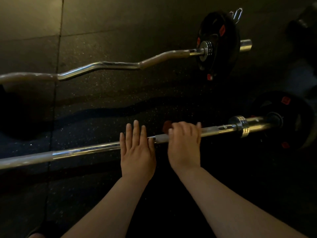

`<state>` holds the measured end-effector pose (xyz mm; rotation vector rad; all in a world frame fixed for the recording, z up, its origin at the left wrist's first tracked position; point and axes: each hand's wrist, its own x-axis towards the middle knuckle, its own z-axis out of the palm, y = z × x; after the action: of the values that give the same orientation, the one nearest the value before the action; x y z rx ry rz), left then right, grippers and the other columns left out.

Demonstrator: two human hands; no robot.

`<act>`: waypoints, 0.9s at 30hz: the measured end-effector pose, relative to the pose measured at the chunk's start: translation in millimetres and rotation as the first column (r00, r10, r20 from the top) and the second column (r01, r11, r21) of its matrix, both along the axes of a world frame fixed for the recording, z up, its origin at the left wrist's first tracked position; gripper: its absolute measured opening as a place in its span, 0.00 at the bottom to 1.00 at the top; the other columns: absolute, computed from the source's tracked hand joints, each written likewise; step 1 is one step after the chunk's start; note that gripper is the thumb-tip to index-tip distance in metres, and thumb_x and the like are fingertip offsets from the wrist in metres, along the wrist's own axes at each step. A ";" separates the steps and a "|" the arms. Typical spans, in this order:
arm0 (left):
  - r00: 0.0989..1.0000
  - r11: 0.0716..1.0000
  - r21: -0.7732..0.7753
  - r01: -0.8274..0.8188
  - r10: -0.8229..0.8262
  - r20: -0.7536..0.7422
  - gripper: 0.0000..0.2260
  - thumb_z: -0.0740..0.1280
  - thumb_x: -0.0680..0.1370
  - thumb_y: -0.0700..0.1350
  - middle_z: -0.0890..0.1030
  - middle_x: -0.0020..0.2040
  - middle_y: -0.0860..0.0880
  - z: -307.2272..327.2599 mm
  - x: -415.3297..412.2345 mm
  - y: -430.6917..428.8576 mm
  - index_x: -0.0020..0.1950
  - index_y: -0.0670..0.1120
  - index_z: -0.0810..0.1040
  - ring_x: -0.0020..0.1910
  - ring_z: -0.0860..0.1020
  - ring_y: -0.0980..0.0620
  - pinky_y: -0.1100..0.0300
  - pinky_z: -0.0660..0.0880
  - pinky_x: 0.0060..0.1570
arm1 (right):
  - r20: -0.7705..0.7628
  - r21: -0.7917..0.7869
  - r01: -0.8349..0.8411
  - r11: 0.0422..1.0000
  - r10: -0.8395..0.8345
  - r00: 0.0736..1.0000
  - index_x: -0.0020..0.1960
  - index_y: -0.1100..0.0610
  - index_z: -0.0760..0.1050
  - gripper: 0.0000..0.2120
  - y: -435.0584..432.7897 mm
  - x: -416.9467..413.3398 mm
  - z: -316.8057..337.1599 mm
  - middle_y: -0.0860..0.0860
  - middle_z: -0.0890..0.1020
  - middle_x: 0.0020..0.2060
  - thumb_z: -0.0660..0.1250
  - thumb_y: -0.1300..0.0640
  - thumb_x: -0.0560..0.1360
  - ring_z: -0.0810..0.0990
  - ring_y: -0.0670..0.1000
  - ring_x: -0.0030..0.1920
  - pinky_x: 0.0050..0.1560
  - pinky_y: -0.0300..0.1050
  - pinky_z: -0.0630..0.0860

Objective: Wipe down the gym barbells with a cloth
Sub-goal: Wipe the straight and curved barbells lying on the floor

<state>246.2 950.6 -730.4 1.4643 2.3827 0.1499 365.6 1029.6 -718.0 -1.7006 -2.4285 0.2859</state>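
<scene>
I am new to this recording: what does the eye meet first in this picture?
Two bare hands at the centre: the right hand curls its fingers round the straight barbell, the left hand lies flat over it. Behind them a bent curl bar lies on the dark floor, a black plate at its right end.

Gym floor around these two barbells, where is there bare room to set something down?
Widest free patch: the dark speckled rubber floor between the curved chrome curl bar and the straight chrome barbell. Another lies beyond the curl bar, top left. Crowded: the right side, by the black weight plates, and where the left hand and right hand meet the straight bar.
</scene>
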 end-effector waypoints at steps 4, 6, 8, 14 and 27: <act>1.000 0.999 0.020 -0.025 0.024 0.018 0.30 0.32 0.82 0.58 0.31 0.81 0.51 0.4 0.2 -0.8 0.83 0.50 0.43 0.75 0.23 0.54 0.53 0.26 0.75 | 0.002 -0.021 -0.310 0.950 0.311 0.951 0.67 0.53 0.71 0.16 -1.2 5.2 -0.8 0.52 0.76 0.64 0.58 0.51 0.81 0.73 0.53 0.68 0.79 0.59 0.57; 0.999 0.999 0.037 -0.013 0.011 0.053 0.31 0.32 0.81 0.59 0.32 0.81 0.52 2.7 -1.6 -2.3 0.83 0.50 0.44 0.76 0.25 0.55 0.54 0.26 0.75 | -0.006 -0.002 -0.239 0.971 0.239 0.971 0.68 0.55 0.72 0.18 17.0 27.3 -6.5 0.52 0.77 0.63 0.55 0.51 0.82 0.75 0.54 0.67 0.79 0.58 0.59; 0.998 0.999 0.051 -0.016 0.013 0.062 0.33 0.30 0.80 0.60 0.34 0.82 0.51 4.7 -0.4 -1.6 0.83 0.49 0.45 0.77 0.26 0.55 0.54 0.26 0.75 | -0.053 -0.035 0.000 0.999 -0.001 0.999 0.69 0.57 0.72 0.20 33.5 47.1 -5.3 0.54 0.77 0.64 0.52 0.49 0.83 0.73 0.55 0.69 0.80 0.58 0.57; 0.996 0.994 0.100 0.048 -0.054 0.064 0.30 0.33 0.82 0.58 0.37 0.82 0.54 1.6 15.5 7.4 0.83 0.50 0.46 0.76 0.26 0.60 0.57 0.25 0.75 | 0.021 0.000 -0.237 0.971 0.237 0.971 0.64 0.53 0.74 0.16 5.6 3.7 -3.9 0.51 0.78 0.60 0.53 0.51 0.83 0.75 0.54 0.64 0.77 0.58 0.62; 0.995 0.986 0.160 0.048 -0.062 0.082 0.31 0.35 0.82 0.58 0.43 0.82 0.54 1.4 29.9 14.0 0.82 0.49 0.52 0.78 0.30 0.60 0.58 0.27 0.76 | 0.019 0.025 -0.224 0.974 0.224 0.974 0.64 0.55 0.74 0.14 21.1 32.4 -6.5 0.53 0.78 0.60 0.56 0.53 0.82 0.74 0.55 0.65 0.77 0.57 0.62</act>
<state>276.1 964.6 -729.0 1.5588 2.3037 0.3892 398.0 1050.7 -724.5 -1.4236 -2.6266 0.2667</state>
